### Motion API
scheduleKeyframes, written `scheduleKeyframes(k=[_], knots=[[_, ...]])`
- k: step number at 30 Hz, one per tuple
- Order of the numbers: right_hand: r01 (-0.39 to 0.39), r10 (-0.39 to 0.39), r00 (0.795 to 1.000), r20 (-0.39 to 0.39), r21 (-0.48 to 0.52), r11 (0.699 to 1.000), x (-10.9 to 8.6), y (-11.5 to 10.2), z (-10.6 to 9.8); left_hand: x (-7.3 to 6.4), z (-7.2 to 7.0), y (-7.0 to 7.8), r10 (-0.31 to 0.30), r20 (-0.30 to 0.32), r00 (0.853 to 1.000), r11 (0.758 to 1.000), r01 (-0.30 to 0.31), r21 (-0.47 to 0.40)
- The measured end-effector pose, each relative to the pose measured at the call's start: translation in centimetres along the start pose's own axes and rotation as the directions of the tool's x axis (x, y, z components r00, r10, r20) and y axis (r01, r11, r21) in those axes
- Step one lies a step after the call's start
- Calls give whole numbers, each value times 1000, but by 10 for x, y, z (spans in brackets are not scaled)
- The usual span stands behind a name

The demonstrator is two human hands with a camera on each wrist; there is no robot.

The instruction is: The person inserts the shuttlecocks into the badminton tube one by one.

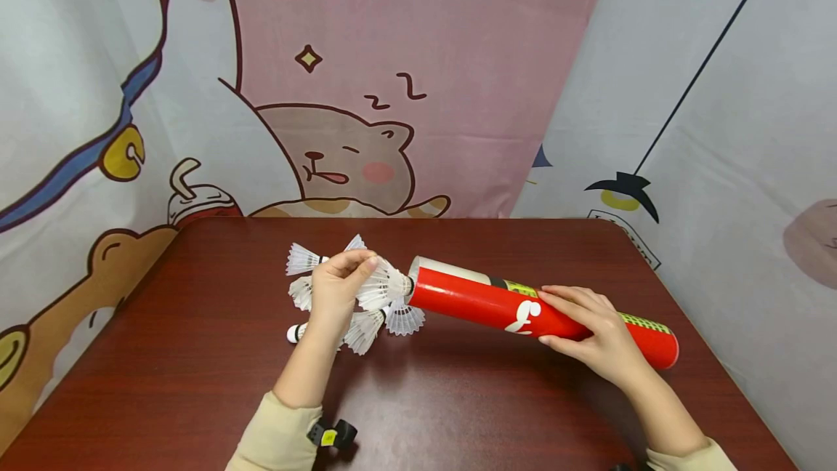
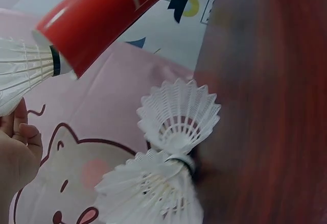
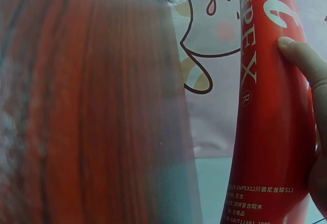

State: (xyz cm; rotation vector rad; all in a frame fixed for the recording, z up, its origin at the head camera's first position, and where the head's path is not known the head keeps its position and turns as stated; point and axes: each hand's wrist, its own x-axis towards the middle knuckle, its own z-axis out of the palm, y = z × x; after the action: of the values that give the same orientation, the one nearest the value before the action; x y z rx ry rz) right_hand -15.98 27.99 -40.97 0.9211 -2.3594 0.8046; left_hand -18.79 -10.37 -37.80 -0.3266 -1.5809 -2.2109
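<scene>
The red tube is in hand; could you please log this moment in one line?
Right hand: grips red ENPEX shuttlecock tube | Left hand: pinches shuttlecock, base at tube mouth | Table: other shuttlecocks

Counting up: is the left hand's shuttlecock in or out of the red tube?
Mostly out: the skirt of the shuttlecock shows outside the red tube, its base at the mouth.

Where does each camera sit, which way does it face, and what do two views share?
Head: worn on the head, facing forward and down at the table; left hand, right hand and sleeves show.
Left wrist: worn there, facing the red tube, held shuttlecock and loose shuttlecocks; part of the left hand shows.
Right wrist: worn there, facing the red tube's print; part of the right hand shows.
Shared: both wrist views show the red tube.
</scene>
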Motion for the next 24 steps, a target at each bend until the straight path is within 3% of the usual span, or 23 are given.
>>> scheduleKeyframes(k=[10, 17, 20, 24], knots=[[-4, 4, 1000, 17, -18, 1000, 0, 0, 0, -6, 7, -15, -43, 34, 999, 999, 42, 17], [-2, 3, 1000, 23, -24, 1000, 0, -1, 0, -3, 1, -22, -57, 63, 996, 987, 46, 156], [4, -4, 1000, 24, -20, 1000, 1, -1, 1, -2, 0, -23, -34, 102, 994, 977, 12, 211], [29, -29, 999, 28, -16, 999, 1, -1, 2, -4, 7, -11, 20, 184, 983, 970, -63, 233]])
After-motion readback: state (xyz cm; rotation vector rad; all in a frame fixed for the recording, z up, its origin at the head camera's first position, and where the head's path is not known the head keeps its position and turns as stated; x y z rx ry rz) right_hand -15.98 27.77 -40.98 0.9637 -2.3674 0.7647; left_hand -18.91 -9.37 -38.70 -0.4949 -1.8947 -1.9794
